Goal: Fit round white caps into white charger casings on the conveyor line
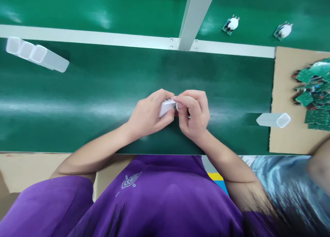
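Observation:
My left hand [151,111], at the middle of the green table, is closed around a white plastic housing [167,106]. Small dark slots show along the housing's upper edge. Right beside it, my right hand [194,111] has its fingers curled in a pinch around a small white rounded part [177,106], mostly covered by the fingers. The fingertips of both hands meet at the housing's right end, where the two pieces come close together. Whether they are joined cannot be seen.
Several translucent plastic sleeves [38,54] lie at the left; another sleeve [273,120] overlaps a cardboard sheet [286,140] at right. Green circuit boards [314,92] are piled there. Two white-domed boards [232,24] lie beyond the metal rail [103,34]. Another person's arm [319,164] is at right.

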Available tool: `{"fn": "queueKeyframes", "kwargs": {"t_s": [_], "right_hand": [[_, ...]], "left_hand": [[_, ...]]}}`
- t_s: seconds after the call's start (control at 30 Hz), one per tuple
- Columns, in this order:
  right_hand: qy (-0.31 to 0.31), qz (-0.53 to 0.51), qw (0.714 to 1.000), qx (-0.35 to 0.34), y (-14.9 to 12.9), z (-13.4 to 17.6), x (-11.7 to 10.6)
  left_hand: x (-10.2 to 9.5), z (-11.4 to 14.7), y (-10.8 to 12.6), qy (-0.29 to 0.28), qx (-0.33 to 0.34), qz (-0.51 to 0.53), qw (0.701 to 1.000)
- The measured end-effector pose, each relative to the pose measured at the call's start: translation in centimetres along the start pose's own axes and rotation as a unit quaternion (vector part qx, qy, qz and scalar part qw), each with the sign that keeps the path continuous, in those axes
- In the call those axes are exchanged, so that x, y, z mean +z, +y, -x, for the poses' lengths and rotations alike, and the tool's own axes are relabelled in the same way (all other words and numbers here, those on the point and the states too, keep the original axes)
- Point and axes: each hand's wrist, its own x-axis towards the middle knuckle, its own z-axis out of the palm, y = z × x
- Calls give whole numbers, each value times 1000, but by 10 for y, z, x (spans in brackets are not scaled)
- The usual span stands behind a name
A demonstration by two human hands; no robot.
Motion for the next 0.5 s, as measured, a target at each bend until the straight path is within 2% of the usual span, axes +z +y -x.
{"fn": "queueKeyframes", "kwargs": {"t_s": [0.27,0.5], "right_hand": [[7,10,1000,28,-6,3,1],[3,42,999,20,-5,6,6]], "left_hand": [[7,6,2,7,-20,2,1000],[13,8,1,9,-44,-26,999]]}}
